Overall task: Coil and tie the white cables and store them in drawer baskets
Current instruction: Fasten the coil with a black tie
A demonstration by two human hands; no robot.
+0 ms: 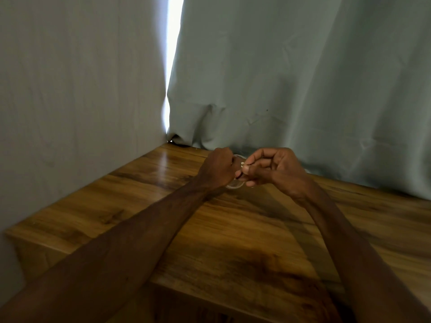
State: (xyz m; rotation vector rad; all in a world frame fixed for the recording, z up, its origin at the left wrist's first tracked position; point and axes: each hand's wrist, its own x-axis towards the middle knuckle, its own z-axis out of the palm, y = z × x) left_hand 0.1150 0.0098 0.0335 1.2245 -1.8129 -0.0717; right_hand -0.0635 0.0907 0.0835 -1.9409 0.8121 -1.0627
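Note:
Both of my hands meet above the far part of a wooden table. My left hand is closed in a fist around a small coil of white cable, whose loops peek out below and above the fist. My right hand pinches a short pale end or tie of the cable between thumb and fingertips, right against the left hand. Most of the coil is hidden inside the fist. No drawer basket is in view.
A grey-green curtain hangs right behind the table, with a bright gap of daylight. A plain wall runs along the table's left edge. The table's near edge drops off below my forearms.

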